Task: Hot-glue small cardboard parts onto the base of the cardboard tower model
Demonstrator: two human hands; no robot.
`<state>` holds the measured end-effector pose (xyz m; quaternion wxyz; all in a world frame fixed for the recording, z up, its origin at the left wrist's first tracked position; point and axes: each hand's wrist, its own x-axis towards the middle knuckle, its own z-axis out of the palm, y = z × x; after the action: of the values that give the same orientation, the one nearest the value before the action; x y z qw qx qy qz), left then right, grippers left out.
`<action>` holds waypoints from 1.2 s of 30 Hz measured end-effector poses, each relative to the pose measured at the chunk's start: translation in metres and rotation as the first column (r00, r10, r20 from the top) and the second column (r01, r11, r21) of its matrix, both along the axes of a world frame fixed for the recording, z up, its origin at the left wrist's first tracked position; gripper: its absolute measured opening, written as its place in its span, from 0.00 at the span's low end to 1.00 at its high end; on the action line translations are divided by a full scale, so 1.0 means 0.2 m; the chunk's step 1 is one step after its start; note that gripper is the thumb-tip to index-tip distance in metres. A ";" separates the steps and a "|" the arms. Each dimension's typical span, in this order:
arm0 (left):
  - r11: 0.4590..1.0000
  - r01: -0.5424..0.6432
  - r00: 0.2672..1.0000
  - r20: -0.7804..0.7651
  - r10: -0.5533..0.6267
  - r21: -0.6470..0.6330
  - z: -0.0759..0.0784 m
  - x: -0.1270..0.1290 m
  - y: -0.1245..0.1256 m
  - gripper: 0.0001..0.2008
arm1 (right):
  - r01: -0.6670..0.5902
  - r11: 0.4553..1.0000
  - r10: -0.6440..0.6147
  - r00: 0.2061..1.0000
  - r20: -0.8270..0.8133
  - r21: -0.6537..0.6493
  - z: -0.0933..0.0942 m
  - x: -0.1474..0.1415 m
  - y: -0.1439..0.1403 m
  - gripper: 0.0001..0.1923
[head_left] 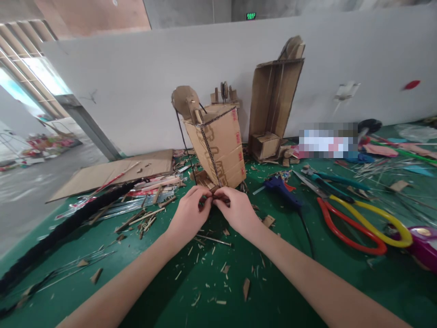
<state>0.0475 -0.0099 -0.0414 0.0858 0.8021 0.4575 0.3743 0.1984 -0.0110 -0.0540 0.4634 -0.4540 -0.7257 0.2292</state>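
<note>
A cardboard model [220, 146] with a round wheel on top and a black string running down its front stands on the green table [290, 291]. My left hand [189, 213] and my right hand [235, 209] meet at its base, fingertips pinched together on a small dark piece there, where the string ends. What exactly the fingers hold is partly hidden.
A taller cardboard frame [273, 105] leans on the white wall behind. A blue glue gun [283, 189], large red-and-yellow scissors [362, 225] and teal pliers [336, 180] lie to the right. Flat cardboard [116, 173], sticks [143, 216] and a black braided cord [61, 232] lie left. Scraps litter the table.
</note>
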 end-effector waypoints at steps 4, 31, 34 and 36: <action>1.000 0.015 1.000 0.003 -0.015 0.021 0.00 -0.01 0.01 0.07 | -0.008 0.999 0.007 1.000 -0.027 -0.045 0.01 0.00 0.00 0.05; 0.998 -0.021 0.999 -0.031 0.023 0.053 0.00 0.01 -0.01 0.06 | -0.010 1.000 0.010 1.000 -0.025 -0.017 0.02 0.01 0.00 0.03; 0.998 -0.018 0.999 -0.028 0.020 0.063 0.00 0.01 -0.01 0.06 | -0.006 1.000 0.005 0.999 -0.040 -0.023 0.01 0.01 0.00 0.03; 0.998 -0.011 1.000 -0.023 0.013 0.066 -0.01 0.00 -0.01 0.06 | -0.006 1.000 0.005 0.999 -0.036 -0.014 0.02 0.01 0.01 0.03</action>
<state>0.0485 -0.0110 -0.0430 0.0516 0.8060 0.4507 0.3802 0.2005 -0.0100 -0.0507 0.4725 -0.4510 -0.7169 0.2436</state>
